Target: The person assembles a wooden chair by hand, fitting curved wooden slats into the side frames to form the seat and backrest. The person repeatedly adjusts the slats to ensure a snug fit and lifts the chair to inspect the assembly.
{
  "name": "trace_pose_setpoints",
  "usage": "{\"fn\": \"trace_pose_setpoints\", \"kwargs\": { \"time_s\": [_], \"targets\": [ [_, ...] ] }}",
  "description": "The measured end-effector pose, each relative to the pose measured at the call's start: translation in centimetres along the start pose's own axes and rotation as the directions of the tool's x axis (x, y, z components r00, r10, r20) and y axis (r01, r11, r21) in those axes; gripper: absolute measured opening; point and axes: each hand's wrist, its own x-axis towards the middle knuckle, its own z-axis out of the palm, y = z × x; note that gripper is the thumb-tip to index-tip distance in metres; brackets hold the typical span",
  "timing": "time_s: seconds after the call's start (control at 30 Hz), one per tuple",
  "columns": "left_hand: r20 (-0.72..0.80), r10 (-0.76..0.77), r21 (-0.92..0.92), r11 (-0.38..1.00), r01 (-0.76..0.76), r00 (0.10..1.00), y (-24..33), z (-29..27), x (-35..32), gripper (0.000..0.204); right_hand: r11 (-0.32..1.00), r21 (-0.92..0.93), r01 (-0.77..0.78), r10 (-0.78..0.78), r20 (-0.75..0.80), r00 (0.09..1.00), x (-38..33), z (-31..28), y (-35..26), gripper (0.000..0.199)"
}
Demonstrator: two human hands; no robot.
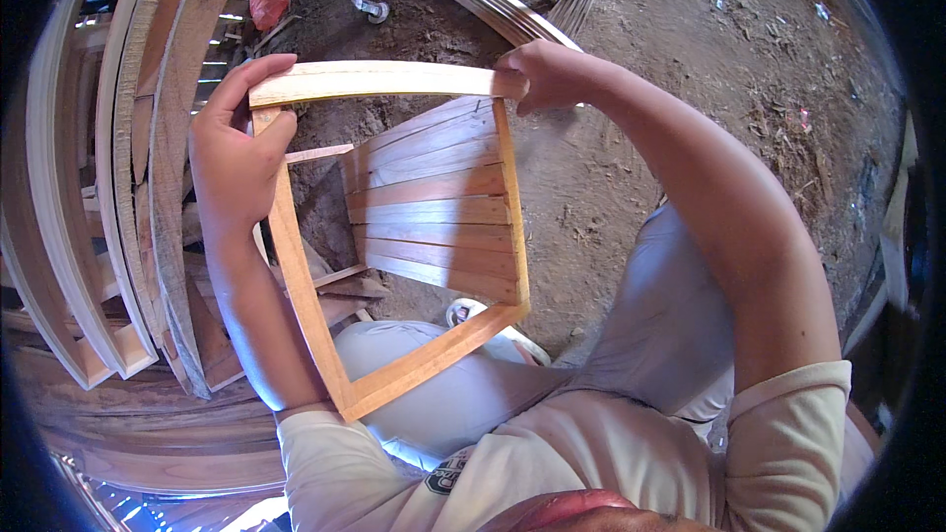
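A person looking down holds a rectangular wooden frame up in front of the body, its four rails of smooth, planed, orange-brown timber with a paler top rail. The left hand wraps the frame's upper left corner, fingers curled over the top rail and thumb pressed against the side rail, closed firmly on the wood. The right hand grips the upper right corner, fingers folded tight around the end of the top rail. The frame's lowest corner rests close to the person's left sleeve, above the lap. Seen through the frame's opening is a stack of flat reddish planks, straight-edged with visible grain (they lie on the ground beyond, not touching the frame as far as can be told). A thin pale strip juts in from the left rail. To the left, many long boards lean together, bending in the lens. The ground is bare packed dirt, dusty and strewn with chips. Further off lie a bundle of thin wooden slats, a red plastic bag and a small pale bottle. A light shoe shows beneath the frame.
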Motion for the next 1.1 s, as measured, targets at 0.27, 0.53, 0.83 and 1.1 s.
{"fn": "trace_pose_setpoints", "kwargs": {
  "time_s": [0.27, 0.53, 0.83, 1.1],
  "targets": [
    [0.012, -0.002, -0.034, 0.999, 0.002, 1.000, 0.0, -0.2, 0.0, 0.046, 0.984, -0.059, -0.169, 0.171, 0.038, 0.984, 0.1, -1.0, -2.8, 0.041],
    [0.017, -0.012, -0.017, 1.000, 0.012, 1.000, 0.1, 0.0, 0.2, 0.045, 0.983, -0.029, -0.179, 0.180, 0.043, 0.983, 0.0, -1.2, -3.4, 0.039],
    [0.010, 0.047, -0.012, 0.999, -0.047, 0.999, -1.5, -0.1, 0.7, 0.044, 0.999, 0.015, 0.042, -0.042, 0.013, 0.999, 0.9, 0.4, -0.3, 0.027],
    [-0.006, 0.020, -0.044, 0.999, -0.020, 1.000, -0.6, -0.2, 0.6, 0.042, 0.979, 0.132, -0.157, 0.148, 0.076, 0.986, 0.5, -0.6, -2.0, 0.024]
  ]
}}
